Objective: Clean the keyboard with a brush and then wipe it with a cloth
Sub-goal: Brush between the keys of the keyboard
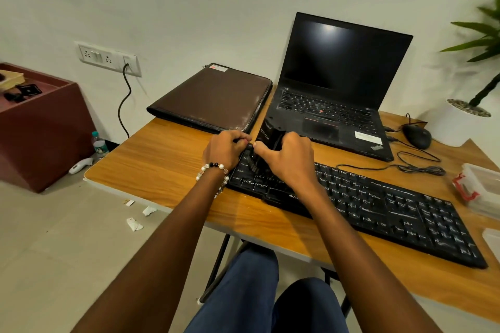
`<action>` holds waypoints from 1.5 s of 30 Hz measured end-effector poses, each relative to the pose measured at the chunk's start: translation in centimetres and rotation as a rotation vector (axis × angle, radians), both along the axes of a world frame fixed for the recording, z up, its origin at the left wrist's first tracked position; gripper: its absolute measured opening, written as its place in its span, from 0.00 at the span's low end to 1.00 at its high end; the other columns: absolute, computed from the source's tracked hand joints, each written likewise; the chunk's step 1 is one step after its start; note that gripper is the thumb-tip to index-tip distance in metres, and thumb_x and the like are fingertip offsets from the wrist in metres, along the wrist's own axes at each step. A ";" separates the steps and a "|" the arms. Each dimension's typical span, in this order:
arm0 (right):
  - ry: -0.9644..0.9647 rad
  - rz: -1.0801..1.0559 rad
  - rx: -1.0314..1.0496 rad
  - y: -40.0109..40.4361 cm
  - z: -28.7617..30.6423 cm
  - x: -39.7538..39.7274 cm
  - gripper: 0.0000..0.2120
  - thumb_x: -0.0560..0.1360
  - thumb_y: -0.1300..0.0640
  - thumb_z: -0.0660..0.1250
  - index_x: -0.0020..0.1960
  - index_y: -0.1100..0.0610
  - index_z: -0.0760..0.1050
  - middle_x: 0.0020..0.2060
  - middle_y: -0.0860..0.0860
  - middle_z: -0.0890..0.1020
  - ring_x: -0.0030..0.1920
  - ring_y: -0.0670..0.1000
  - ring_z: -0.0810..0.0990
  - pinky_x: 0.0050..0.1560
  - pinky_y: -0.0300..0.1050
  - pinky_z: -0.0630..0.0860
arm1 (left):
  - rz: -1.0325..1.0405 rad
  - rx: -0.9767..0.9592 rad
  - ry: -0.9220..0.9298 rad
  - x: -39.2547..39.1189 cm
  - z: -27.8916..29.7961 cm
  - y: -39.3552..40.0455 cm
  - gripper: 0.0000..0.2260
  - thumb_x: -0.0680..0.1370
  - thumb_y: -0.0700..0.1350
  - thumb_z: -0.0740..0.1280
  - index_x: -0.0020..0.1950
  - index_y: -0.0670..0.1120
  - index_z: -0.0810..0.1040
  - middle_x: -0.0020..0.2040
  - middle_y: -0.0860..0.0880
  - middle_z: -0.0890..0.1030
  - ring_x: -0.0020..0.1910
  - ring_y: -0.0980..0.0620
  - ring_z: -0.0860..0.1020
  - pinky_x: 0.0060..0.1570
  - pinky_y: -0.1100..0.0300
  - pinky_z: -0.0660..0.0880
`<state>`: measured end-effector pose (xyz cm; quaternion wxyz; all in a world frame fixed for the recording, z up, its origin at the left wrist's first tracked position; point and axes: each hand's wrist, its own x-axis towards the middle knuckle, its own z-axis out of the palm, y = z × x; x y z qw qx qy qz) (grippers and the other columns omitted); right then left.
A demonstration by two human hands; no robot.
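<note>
A long black keyboard (pixel 378 205) lies slanted on the wooden table (pixel 162 167). Both hands are over its left end. My right hand (pixel 286 159) grips a black item with white lettering (pixel 267 134), held upright above the keys; I cannot tell whether it is a brush or a cloth. My left hand (pixel 226 150), with a bead bracelet on the wrist, has curled fingers and pinches a small dark part at that item's left edge. The hands hide the keys under them.
An open black laptop (pixel 332 105) and a brown folder (pixel 216 97) lie behind the keyboard. A mouse (pixel 416 136) with a coiled cable (pixel 422 169) sits at the right. Clear plastic containers (pixel 481 189) stand at the right edge, and a white plant pot (pixel 446 130) stands behind the mouse.
</note>
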<state>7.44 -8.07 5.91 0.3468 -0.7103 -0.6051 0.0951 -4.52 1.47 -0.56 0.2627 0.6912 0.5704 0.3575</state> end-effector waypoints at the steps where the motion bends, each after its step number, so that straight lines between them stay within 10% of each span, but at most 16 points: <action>1: -0.005 0.012 -0.056 0.0 0.3 0.3 0.19 0.71 0.47 0.72 0.30 0.55 0.67 0.25 0.48 0.73 0.25 0.45 0.70 0.23 0.35 0.63 | -0.003 0.000 -0.004 0.0 0.0 0.1 0.07 0.78 0.49 0.67 0.54 0.56 0.83 0.50 0.52 0.84 0.45 0.53 0.79 0.44 0.55 0.77; 23: 0.177 -0.043 -0.036 1.0 0.6 1.2 0.22 0.68 0.41 0.72 0.42 0.61 0.78 0.36 0.54 0.83 0.37 0.54 0.83 0.35 0.56 0.80 | -0.003 0.002 -0.004 0.0 -0.1 0.0 0.07 0.78 0.50 0.67 0.54 0.57 0.82 0.48 0.53 0.83 0.43 0.53 0.78 0.40 0.56 0.76; 29: 0.088 0.066 -0.090 0.7 0.6 0.3 0.18 0.72 0.47 0.72 0.33 0.58 0.71 0.29 0.51 0.78 0.27 0.49 0.75 0.25 0.41 0.68 | 0.009 0.008 0.015 0.0 0.2 -0.1 0.09 0.79 0.49 0.66 0.57 0.54 0.82 0.50 0.51 0.83 0.43 0.53 0.77 0.45 0.53 0.78; 45: -0.036 0.063 -0.179 -2.1 1.9 5.8 0.20 0.70 0.45 0.73 0.46 0.63 0.77 0.38 0.55 0.82 0.39 0.55 0.82 0.38 0.54 0.79 | 0.012 0.003 0.017 0.0 0.0 -0.1 0.07 0.78 0.50 0.66 0.53 0.57 0.83 0.51 0.54 0.83 0.42 0.55 0.76 0.35 0.61 0.70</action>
